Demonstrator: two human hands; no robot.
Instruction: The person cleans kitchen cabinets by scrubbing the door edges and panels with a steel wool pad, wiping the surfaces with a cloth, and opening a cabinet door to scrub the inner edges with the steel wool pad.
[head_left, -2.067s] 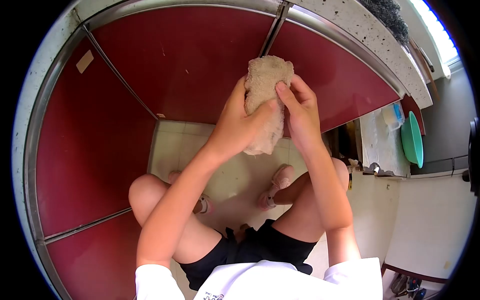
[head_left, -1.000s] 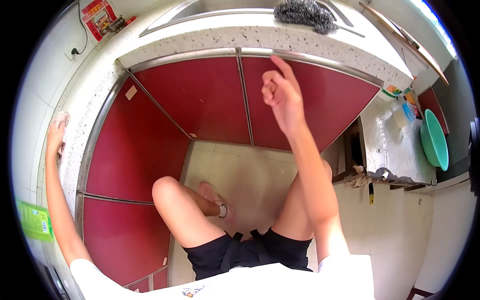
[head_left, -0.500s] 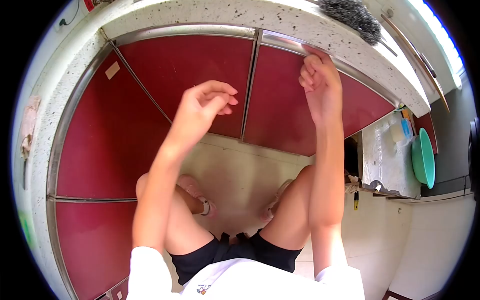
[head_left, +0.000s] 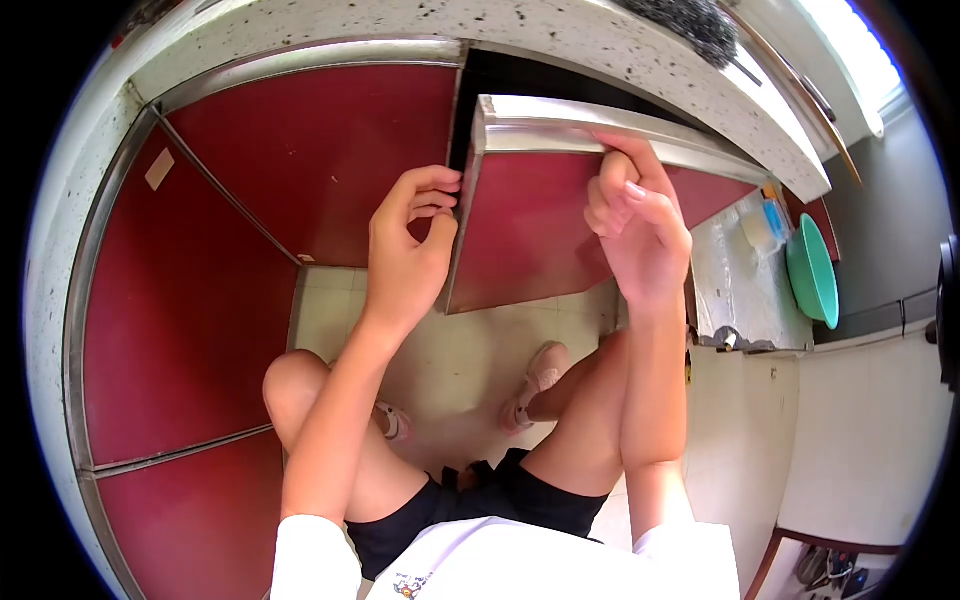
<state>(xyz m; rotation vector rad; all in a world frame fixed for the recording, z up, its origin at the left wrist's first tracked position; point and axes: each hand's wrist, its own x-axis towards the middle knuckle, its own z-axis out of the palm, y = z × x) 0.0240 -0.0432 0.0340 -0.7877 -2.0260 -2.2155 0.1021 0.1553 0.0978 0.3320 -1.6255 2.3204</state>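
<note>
A red cabinet door [head_left: 540, 215] with a metal strip along its top stands ajar, swung out from a dark gap under the counter. My right hand [head_left: 640, 215] is at that top strip, its index finger hooked on the metal and the other fingers curled in. Beside the door's left edge is my left hand [head_left: 410, 245], fingers loosely bent and thumb apart, with nothing in it. Whether its fingertips touch the edge is hard to tell.
A speckled counter [head_left: 400, 22] runs above the red cabinets [head_left: 180, 300]. A dark, shiny scrubber [head_left: 690, 28] lies on it. At the right are a green basin [head_left: 812, 270] and a plastic container [head_left: 765, 228] on a low silvery surface [head_left: 730, 285]. My knees flank the tiled floor [head_left: 450, 350].
The beige cloth went from my hands to the left counter and is now out of view. Since then, the right-hand door has swung out with my right hand, and my left hand has come beside its edge.
</note>
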